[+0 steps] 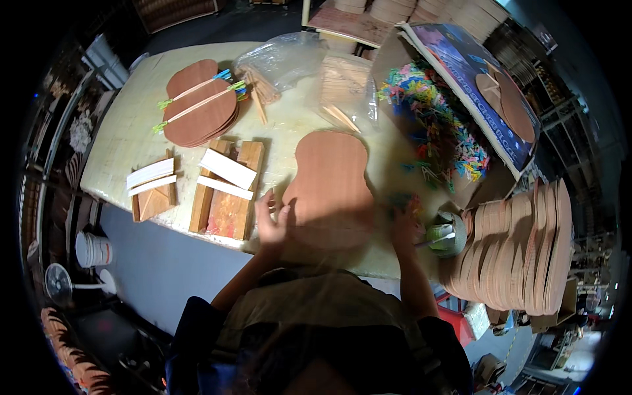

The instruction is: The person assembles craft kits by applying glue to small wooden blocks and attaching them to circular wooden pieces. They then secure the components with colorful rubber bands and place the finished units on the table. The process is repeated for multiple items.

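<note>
Guitar-shaped wooden plate [329, 187] lying flat near the worktop's [131, 141] front edge: judged thin, light, stiff, best held by its edges. Left hand [271, 224] open at its left edge; right hand [405, 227] blurred, grip indeterminate.

Reddish-brown guitar-shaped panel [329, 181]; multicoloured clips [438, 128]

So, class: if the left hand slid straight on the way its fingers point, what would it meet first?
Probably the white strips on the wooden blocks. The left hand points up and slightly left, beside the guitar-shaped board; blur makes depth unsure.
</note>
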The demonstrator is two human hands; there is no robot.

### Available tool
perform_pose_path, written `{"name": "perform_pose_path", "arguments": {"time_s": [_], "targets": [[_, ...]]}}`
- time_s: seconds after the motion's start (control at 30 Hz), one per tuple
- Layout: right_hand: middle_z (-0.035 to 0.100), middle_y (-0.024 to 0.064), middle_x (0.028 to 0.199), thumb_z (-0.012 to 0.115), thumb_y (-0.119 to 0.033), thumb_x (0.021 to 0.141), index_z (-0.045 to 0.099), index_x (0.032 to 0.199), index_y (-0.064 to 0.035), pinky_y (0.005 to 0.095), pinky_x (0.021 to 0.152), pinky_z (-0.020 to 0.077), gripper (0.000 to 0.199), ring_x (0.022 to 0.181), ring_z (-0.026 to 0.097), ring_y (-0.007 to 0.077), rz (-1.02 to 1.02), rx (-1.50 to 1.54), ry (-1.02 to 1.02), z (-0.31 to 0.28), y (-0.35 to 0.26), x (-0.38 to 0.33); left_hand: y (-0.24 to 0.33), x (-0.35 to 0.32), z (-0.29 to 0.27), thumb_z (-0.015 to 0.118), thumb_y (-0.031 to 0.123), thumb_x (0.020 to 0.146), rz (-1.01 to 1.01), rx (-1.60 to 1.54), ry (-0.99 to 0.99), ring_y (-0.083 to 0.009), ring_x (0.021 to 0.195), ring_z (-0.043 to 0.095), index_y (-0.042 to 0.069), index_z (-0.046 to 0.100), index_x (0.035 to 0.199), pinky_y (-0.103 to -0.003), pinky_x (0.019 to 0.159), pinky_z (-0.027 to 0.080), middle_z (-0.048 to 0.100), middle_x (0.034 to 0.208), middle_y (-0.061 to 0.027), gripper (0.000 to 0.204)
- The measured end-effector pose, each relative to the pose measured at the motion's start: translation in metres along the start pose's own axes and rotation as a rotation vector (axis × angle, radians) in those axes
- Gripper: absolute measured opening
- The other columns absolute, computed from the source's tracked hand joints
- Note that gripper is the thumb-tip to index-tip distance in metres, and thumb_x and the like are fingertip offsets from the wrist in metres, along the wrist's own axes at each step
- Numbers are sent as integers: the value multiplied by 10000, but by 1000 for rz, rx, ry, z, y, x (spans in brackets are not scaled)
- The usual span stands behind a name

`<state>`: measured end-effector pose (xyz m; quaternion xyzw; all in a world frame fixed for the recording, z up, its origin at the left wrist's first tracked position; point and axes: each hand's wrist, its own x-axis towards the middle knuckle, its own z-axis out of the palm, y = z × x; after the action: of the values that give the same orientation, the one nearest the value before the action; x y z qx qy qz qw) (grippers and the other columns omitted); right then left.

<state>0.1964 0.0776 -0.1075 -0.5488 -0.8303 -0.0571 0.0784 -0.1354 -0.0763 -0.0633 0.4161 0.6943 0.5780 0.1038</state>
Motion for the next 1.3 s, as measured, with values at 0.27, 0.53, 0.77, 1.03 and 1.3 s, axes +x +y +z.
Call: {"name": "perform_pose_path", "arguments": {"time_s": [0.27, 0.53, 0.77, 1.03, 1.3], "targets": [[521, 272, 1184, 612, -223, 795, 591, 1104, -43, 520, 1058, 276, 358, 1223, 381, 447, -77, 50, -72, -9, 3, 26, -62, 40, -75, 586, 124, 904, -642, -381, 575, -126, 721, 540, 16, 521, 1056, -256, 612, 472, 542, 903, -47, 197], [478, 295, 1247, 648, -231, 771, 573, 1154, -20, 504, 1076, 255, 444, 1275, 322, 452, -120, 104, 37, 19, 34, 28, -75, 76, -88, 570, 100, 896, -966, -992, 664, -108, 531, 459, 58, 614, 845, -238, 487, 407, 518, 655, 14, 79], [544, 216, 1162, 691, -279, 746, 588, 1151, -47, 465, 1010, 333, 478, 1132, 474, 376, -66, 243, 61, -2, 40, 30, -28, 85, -56, 576, 66, 910, -404, -658, 649, -89, 667, 515, 24, 609, 888, -203, 637, 427, 589, 771, 0, 57], [619, -7, 802, 625, -190, 887, 649, 962, -67, 237, 623, 504, 146, 676, 600, 96, 579, 1738, -317, -2, -17, 93, 26, 75, 85, 636, -41, 719, 396, 83, -288, -353, 874, 550, 3, 571, 751, -404, 773, 467, 576, 880, -172, 85], [637, 31, 815, 648, -151, 861, 648, 936, -34, 247, 614, 508, 138, 688, 606, 121, 596, 1747, -361, 4, -35, 99, 13, 76, 121, 586, -54, 722, 492, 81, -375, -354, 902, 541, -4, 549, 752, -412, 796, 457, 572, 926, -164, 69]]}}
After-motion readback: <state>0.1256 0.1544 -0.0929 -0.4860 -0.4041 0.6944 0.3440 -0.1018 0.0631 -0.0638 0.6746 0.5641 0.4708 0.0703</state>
